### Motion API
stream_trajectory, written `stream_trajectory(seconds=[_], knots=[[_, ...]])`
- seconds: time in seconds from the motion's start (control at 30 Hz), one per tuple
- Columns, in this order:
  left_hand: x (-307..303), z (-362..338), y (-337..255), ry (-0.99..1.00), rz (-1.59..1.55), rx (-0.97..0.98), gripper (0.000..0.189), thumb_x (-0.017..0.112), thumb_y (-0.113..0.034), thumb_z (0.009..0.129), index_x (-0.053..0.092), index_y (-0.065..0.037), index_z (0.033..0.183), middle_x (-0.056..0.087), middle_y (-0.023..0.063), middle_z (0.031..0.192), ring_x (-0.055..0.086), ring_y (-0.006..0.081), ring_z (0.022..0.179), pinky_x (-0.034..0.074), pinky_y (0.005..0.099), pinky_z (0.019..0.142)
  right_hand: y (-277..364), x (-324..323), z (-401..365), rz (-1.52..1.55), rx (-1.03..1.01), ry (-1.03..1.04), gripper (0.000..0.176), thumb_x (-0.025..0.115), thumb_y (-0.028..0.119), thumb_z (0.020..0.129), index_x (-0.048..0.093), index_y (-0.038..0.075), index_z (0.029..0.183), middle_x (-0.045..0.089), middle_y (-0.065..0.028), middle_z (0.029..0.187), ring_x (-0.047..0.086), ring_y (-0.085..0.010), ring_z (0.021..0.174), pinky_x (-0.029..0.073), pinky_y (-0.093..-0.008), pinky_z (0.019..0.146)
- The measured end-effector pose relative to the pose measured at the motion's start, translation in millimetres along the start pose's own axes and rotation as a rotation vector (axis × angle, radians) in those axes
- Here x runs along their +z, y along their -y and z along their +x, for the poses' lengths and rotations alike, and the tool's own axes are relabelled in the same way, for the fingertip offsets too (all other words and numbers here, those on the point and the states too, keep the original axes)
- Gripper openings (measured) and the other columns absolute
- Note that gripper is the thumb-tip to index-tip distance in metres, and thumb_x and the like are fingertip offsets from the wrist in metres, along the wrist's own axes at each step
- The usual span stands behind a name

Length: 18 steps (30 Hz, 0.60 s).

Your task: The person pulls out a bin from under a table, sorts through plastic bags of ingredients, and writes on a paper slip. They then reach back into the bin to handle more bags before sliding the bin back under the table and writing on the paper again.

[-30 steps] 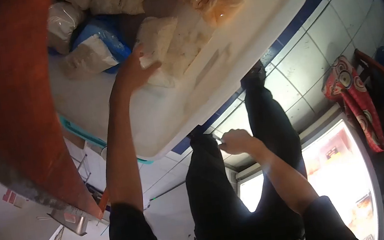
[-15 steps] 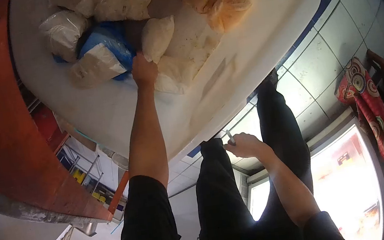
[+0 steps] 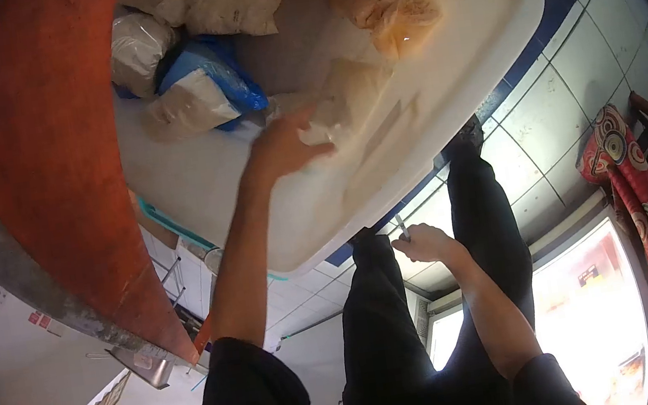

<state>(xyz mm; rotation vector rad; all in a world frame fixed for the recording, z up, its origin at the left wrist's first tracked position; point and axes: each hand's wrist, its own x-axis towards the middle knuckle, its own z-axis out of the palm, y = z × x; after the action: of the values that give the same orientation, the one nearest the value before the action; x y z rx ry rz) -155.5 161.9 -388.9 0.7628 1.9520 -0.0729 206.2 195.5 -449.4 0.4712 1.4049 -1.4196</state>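
My left hand (image 3: 283,146) reaches over the white tub (image 3: 195,171), its fingers and thumb apart and slightly blurred. Between and just beyond the fingertips lies a clear plastic bag (image 3: 328,129) with pale contents. A blurred pale bag (image 3: 357,86) is close beside it. Left of the hand sits a blue bag (image 3: 198,69) with a whitish bag (image 3: 190,105) against it. Down by my legs, my right hand (image 3: 429,243) is closed around a thin grey strip-like tool (image 3: 402,227), most of it hidden in the fist.
More filled plastic bags (image 3: 234,4) lie at the tub's far side, with orange-tinted bags (image 3: 400,9) to their right. A large orange panel (image 3: 44,159) overlaps the tub's left side. A bright glass-fronted case (image 3: 579,307) and a patterned red cloth (image 3: 624,185) are at the right.
My left hand has left the blue bag and moved right and down, its fingers spreading. The pale bag that stood by it has shifted away. The view has shifted; my right hand keeps its grip.
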Motion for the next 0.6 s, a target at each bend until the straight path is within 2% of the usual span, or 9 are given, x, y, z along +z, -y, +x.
stream_trajectory(seconds=[0.07, 0.13, 0.2, 0.23, 0.3, 0.4, 0.47, 0.53, 0.6], knots=[[-22, 21, 37, -0.398, 0.058, -0.042, 0.076, 0.088, -0.026, 0.081, 0.057, -0.011, 0.149, 0.059, 0.0201, 0.146, 0.059, 0.0393, 0.133, 0.049, 0.0496, 0.109, 0, -1, 0, -0.012, 0.002, -0.011, 0.051, 0.055, 0.048, 0.098, 0.078, 0.004, 0.087, 0.075, -0.0109, 0.074, 0.074, -0.0258, 0.070, 0.059, -0.0399, 0.075], [-57, 36, 75, -0.725, 0.387, -0.074, 0.088, 0.093, -0.029, 0.076, 0.052, -0.012, 0.153, 0.055, 0.0190, 0.151, 0.056, 0.0389, 0.136, 0.046, 0.0518, 0.113, -2, -1, -2, -0.023, 0.013, -0.014, 0.051, 0.055, 0.048, 0.098, 0.078, 0.004, 0.086, 0.074, -0.0109, 0.073, 0.074, -0.0259, 0.070, 0.059, -0.0400, 0.075], [-83, 48, 122, -0.839, 0.685, -0.127, 0.100, 0.097, -0.031, 0.069, 0.048, -0.013, 0.155, 0.054, 0.0178, 0.152, 0.054, 0.0383, 0.139, 0.045, 0.0522, 0.114, 2, -3, -7, 0.001, 0.011, -0.041, 0.053, 0.054, 0.050, 0.098, 0.077, 0.004, 0.084, 0.074, -0.0101, 0.073, 0.074, -0.0269, 0.070, 0.059, -0.0412, 0.078], [-89, 48, 133, -0.840, 0.678, -0.125, 0.100, 0.097, -0.031, 0.069, 0.048, -0.013, 0.155, 0.054, 0.0178, 0.152, 0.054, 0.0383, 0.139, 0.045, 0.0522, 0.114, 3, -5, -9, 0.010, 0.004, -0.035, 0.054, 0.052, 0.050, 0.098, 0.076, 0.005, 0.083, 0.074, -0.0097, 0.072, 0.073, -0.0281, 0.069, 0.059, -0.0422, 0.078], [-95, 53, 144, -0.544, 0.619, -0.422, 0.110, 0.100, -0.032, 0.061, 0.048, -0.012, 0.155, 0.058, 0.0158, 0.149, 0.056, 0.0349, 0.137, 0.048, 0.0507, 0.111, 2, -5, -9, -0.006, 0.014, -0.052, 0.053, 0.052, 0.050, 0.098, 0.076, 0.005, 0.082, 0.074, -0.0098, 0.071, 0.073, -0.0284, 0.068, 0.059, -0.0424, 0.077], [-100, 57, 144, -0.468, 0.552, -0.491, 0.112, 0.100, -0.041, 0.058, 0.049, -0.011, 0.154, 0.063, 0.0135, 0.144, 0.059, 0.0311, 0.135, 0.051, 0.0503, 0.106, -1, -10, -10, -0.024, 0.008, -0.088, 0.052, 0.052, 0.047, 0.098, 0.075, 0.004, 0.081, 0.071, -0.0107, 0.068, 0.073, -0.0292, 0.067, 0.059, -0.0430, 0.075], [-95, 52, 144, -0.465, 0.679, -0.433, 0.098, 0.094, -0.051, 0.067, 0.056, -0.008, 0.146, 0.071, 0.0153, 0.133, 0.067, 0.0322, 0.125, 0.053, 0.0513, 0.100, 16, -25, -18, 0.012, 0.091, 0.056, 0.055, 0.058, 0.051, 0.100, 0.076, -0.001, 0.106, 0.077, -0.0247, 0.103, 0.074, -0.0441, 0.100, 0.057, -0.0513, 0.092], [-85, 53, 152, -0.404, 0.623, -0.316, 0.082, 0.087, -0.058, 0.076, 0.064, -0.005, 0.134, 0.075, 0.0200, 0.119, 0.071, 0.0373, 0.113, 0.055, 0.0506, 0.095, 12, -20, -15, 0.024, 0.072, 0.053, 0.055, 0.057, 0.051, 0.100, 0.077, 0.000, 0.105, 0.077, -0.0249, 0.103, 0.074, -0.0440, 0.101, 0.057, -0.0511, 0.092], [-70, 47, 135, -0.425, 0.555, -0.246, 0.073, 0.082, -0.058, 0.083, 0.067, -0.002, 0.127, 0.076, 0.0236, 0.109, 0.073, 0.0421, 0.105, 0.056, 0.0500, 0.092, 6, -15, -12, -0.029, 0.026, -0.061, 0.052, 0.054, 0.048, 0.099, 0.075, 0.003, 0.081, 0.071, -0.0119, 0.068, 0.072, -0.0316, 0.067, 0.058, -0.0450, 0.074]])
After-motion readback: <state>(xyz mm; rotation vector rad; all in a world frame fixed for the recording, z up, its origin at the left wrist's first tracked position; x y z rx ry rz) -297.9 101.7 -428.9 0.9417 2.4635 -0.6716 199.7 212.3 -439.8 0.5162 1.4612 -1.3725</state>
